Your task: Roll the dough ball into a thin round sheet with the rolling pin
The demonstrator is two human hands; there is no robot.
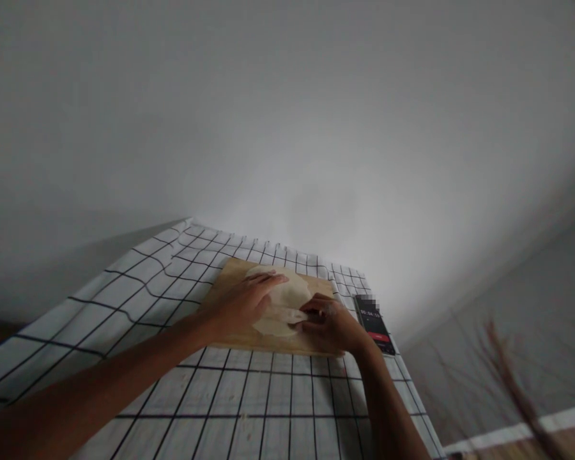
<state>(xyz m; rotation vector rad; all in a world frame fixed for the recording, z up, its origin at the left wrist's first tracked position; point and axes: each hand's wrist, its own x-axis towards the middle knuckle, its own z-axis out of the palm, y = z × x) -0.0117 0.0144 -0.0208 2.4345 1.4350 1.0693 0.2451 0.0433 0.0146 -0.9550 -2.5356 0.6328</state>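
Note:
A thin, pale sheet of dough [290, 292] lies flat on a wooden board [227, 273]. Across its near part runs a light rolling pin [285, 314]. My right hand [328, 322] has its fingers closed around the pin's right end. On the dough's left side, my left hand [256, 294] rests with fingers stretched out toward the far right. It covers part of the dough and the left end of the pin, so contact there cannot be made out.
The board sits on a table with a white, black-checked cloth [268, 390], lightly specked with crumbs. A phone [374, 324] showing a timer lies right of the board. Behind stands a grey-white wall [287, 128]. Blurred dry twigs [508, 370] stand at the lower right.

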